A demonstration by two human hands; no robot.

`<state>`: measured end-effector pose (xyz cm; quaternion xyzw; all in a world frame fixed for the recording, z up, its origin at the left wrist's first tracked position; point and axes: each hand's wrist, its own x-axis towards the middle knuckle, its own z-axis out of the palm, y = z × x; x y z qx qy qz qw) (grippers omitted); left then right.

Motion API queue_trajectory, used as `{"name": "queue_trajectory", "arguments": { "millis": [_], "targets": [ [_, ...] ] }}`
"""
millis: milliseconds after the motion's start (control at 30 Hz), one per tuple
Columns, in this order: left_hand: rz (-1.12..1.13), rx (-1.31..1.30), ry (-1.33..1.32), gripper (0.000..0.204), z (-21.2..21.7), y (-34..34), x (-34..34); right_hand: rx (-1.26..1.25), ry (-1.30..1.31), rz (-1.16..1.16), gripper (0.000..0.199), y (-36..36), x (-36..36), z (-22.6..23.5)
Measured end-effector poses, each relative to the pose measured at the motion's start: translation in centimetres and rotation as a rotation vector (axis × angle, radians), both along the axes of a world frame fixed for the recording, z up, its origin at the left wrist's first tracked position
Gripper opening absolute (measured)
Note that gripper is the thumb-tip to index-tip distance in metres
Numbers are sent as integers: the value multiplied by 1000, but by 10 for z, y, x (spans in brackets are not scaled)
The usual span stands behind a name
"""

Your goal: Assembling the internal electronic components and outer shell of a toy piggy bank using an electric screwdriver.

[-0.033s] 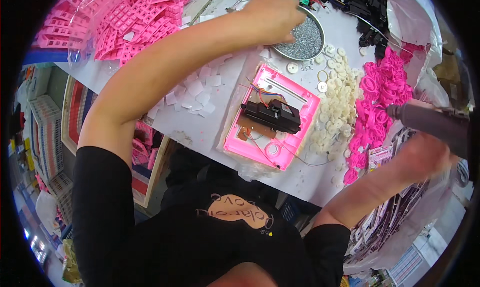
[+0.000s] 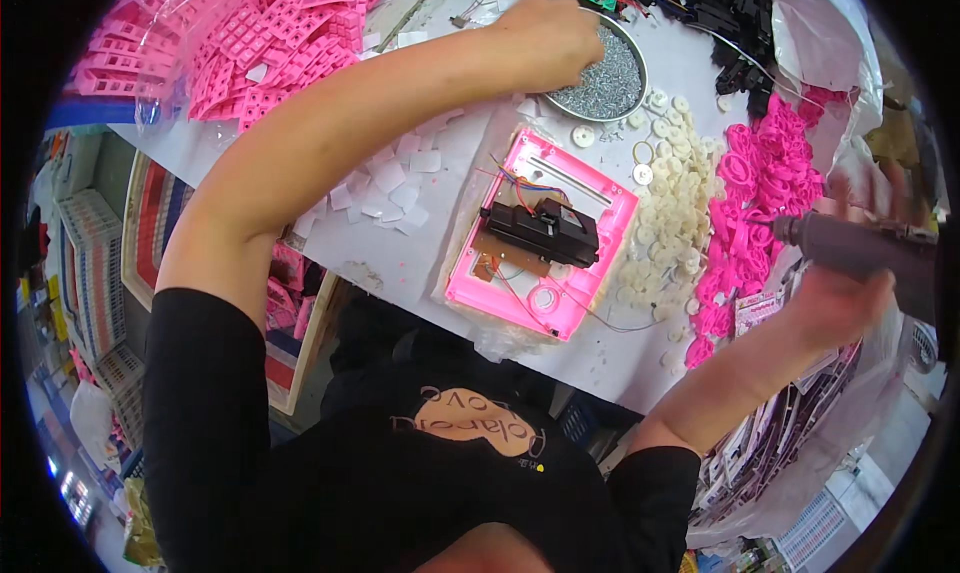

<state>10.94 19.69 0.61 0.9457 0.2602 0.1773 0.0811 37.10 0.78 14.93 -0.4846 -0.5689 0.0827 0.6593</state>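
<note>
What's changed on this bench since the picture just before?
The right hand has shifted slightly left at the dark tool; blur hides its grip. The left hand has drawn slightly left at the screw dish. The pink case and black part on it stayed put.

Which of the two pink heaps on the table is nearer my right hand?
The looped pink parts, right of the cream discs; the gridded pink parts lie far upper left.

Left arm bent forward, left hand with fingers curled; right hand blurred, out rightward
</note>
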Motion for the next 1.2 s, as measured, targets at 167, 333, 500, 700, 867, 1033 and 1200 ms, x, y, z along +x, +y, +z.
{"name": "queue_trajectory", "arguments": {
  "millis": [167,333,500,700,867,1033,1200],
  "targets": [
    [-52,92,44,16,0,0,17,-309,335,780,53,14,13,-10],
    [-14,-60,-49,19,2,6,12,-294,353,376,51,24,-89,-23],
    [-289,-497,-497,10,49,-87,-33,-126,511,747,43,-3,-96,-31],
    [-180,-245,-419,21,37,-146,-71,-132,348,927,29,-19,-123,-15],
    [-186,-295,-547,23,34,-150,-71,-149,322,936,29,-22,-130,-16],
    [-213,-201,-418,20,34,-147,-74,-168,275,942,29,-20,-134,-21],
    [-83,-387,-189,18,45,-111,-79,-69,467,837,35,-19,-134,-30]
  ]
}}
